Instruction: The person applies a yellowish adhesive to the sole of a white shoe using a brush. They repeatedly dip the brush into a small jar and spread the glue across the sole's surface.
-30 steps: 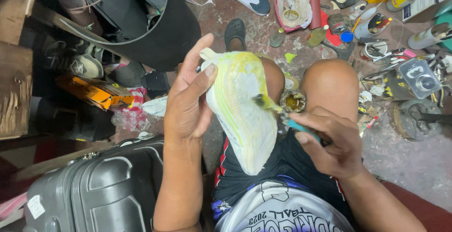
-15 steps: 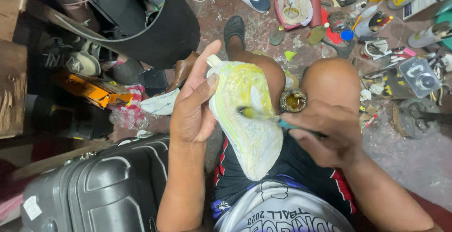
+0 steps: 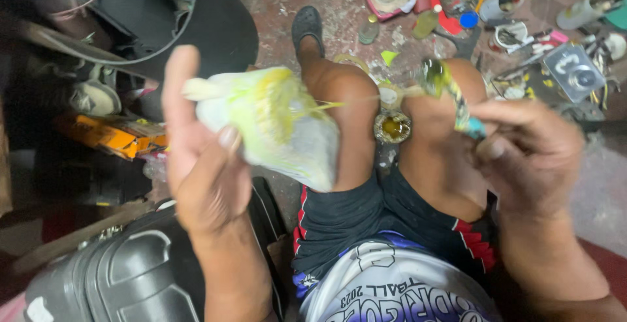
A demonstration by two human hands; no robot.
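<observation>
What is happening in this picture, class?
A seated person holds a pale shoe sole, smeared with yellowish glue, in the left hand. The right hand grips a glue-coated brush lifted off the sole, a thin glue strand stretching between them. A small glue tin sits between the knees.

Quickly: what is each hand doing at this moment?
Left hand: closed on the shoe sole.
Right hand: closed on the brush.

The shoe sole [image 3: 274, 123] sits left of the brush [image 3: 450, 96]; a glue tin [image 3: 392, 126] lies between the knees, a suitcase [image 3: 124, 276] lower left.
</observation>
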